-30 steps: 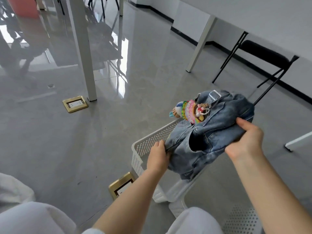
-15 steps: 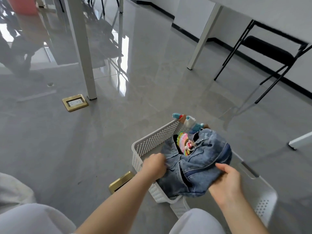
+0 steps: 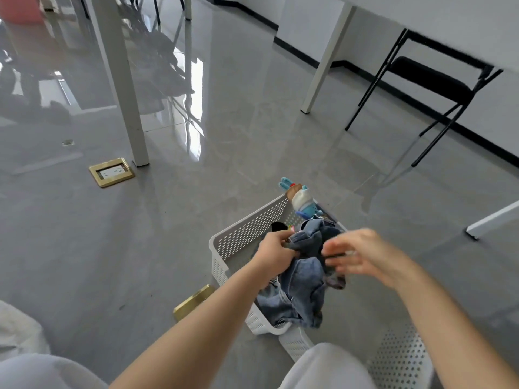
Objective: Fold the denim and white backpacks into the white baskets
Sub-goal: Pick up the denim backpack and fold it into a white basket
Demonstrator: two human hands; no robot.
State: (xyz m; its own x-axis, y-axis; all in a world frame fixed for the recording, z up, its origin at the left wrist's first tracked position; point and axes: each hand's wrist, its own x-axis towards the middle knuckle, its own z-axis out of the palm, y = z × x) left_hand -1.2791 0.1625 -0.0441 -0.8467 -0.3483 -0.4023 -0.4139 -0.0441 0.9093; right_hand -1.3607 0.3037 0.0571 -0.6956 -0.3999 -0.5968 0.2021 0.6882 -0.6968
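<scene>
The blue denim backpack [image 3: 304, 284] lies crumpled inside a white perforated basket [image 3: 244, 240] on the floor, part of it draped over the near rim. A plush charm [image 3: 299, 202] sticks up at the basket's far corner. My left hand [image 3: 275, 252] pinches the denim at the bag's upper left edge. My right hand [image 3: 362, 255] hovers blurred just right of the bag, fingers spread, touching a dark strap; whether it grips the strap is unclear. A white fabric lump [image 3: 19, 329], perhaps the white backpack, lies at the far left edge.
A second white perforated basket [image 3: 401, 360] shows at the bottom right. Brass floor sockets [image 3: 111, 172] lie at left and beside the basket [image 3: 193, 301]. White table legs [image 3: 120, 80] stand at left and right [image 3: 323, 63]. A black folding chair [image 3: 427, 85] stands at right.
The denim backpack came down from above the basket into it. My right hand has come off the bag's right side and now hovers with fingers apart.
</scene>
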